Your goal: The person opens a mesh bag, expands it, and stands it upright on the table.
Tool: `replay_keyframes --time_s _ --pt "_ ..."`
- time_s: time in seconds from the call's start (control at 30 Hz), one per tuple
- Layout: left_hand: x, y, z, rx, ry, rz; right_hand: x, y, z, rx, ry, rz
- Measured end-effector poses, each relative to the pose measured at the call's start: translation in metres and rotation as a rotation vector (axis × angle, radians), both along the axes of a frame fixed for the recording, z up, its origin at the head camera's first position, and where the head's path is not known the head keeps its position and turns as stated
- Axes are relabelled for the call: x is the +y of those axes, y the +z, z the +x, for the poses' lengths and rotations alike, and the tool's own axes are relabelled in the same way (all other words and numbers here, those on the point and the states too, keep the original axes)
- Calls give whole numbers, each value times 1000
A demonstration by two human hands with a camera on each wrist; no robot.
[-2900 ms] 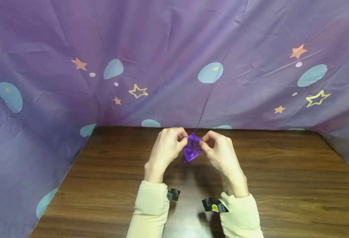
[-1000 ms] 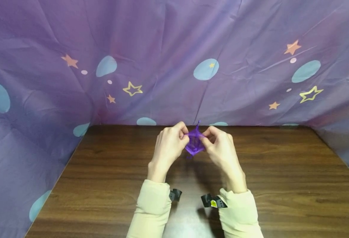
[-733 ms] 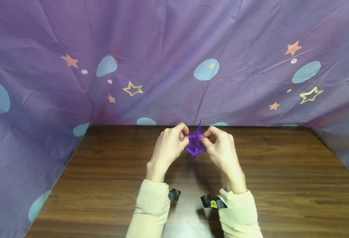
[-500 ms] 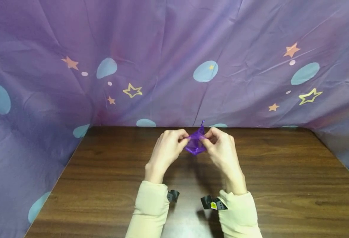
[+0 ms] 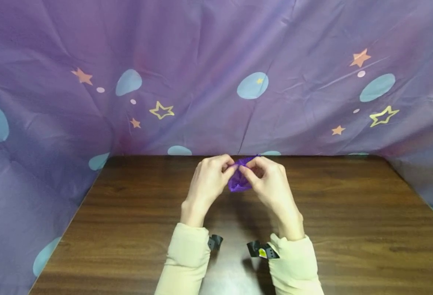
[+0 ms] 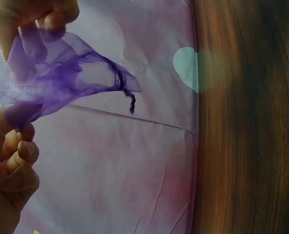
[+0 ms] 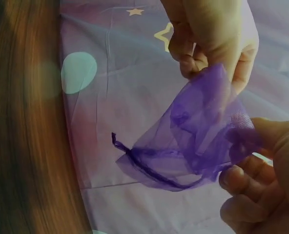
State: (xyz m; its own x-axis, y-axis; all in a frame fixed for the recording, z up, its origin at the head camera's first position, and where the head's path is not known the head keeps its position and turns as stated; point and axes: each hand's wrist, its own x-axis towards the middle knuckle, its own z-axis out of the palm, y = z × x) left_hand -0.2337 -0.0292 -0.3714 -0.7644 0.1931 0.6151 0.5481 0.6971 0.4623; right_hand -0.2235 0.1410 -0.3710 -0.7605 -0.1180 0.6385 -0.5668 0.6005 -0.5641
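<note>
A small, sheer purple organza drawstring pouch (image 5: pixel 238 183) is held up between both hands above the far part of the table. My left hand (image 5: pixel 206 182) pinches one side of it between thumb and fingers. Opposite, my right hand (image 5: pixel 273 180) pinches the other side, its fingertips close to the left ones. In the left wrist view the pouch (image 6: pixel 61 73) looks thin and creased, with a dark cord (image 6: pixel 132 101) dangling from its gathered end. From the right wrist, the pouch (image 7: pixel 183 141) shows both hands' fingertips at its upper edge, partly seen through the mesh.
Below the hands is a dark wood-grain table (image 5: pixel 135 229). A purple curtain (image 5: pixel 201 82) with stars and blue ovals hangs behind it and at the sides. Black wrist cameras (image 5: pixel 262 250) sit at the cream sleeves (image 5: pixel 294 266).
The fingertips have drawn closer together, the right hand shifting slightly left. The pouch's upright cord end has tipped down to the right, behind the right fingers. Both hands keep their pinch.
</note>
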Motion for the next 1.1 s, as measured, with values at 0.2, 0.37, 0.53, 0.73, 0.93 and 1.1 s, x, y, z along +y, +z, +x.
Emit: replay_keyframes --time_s 0.2,0.37,0.53,0.73,0.93,1.1 --pt "1 4 5 -100 85 38 -2 2 0 33 -73 -170" --pt "1 7 9 -301 33 -26 -3 3 1 20 -117 -300" --pt "-2 6 9 -262 28 -78 -3 2 1 -65 -104 -313" --pt "-4 6 7 -163 66 -81 0 0 1 -90 -84 -268" --pt "-4 5 5 -153 56 -103 4 1 1 -52 -51 -197" --pt "-3 6 5 -149 38 -133 6 0 -1 61 3 -84"
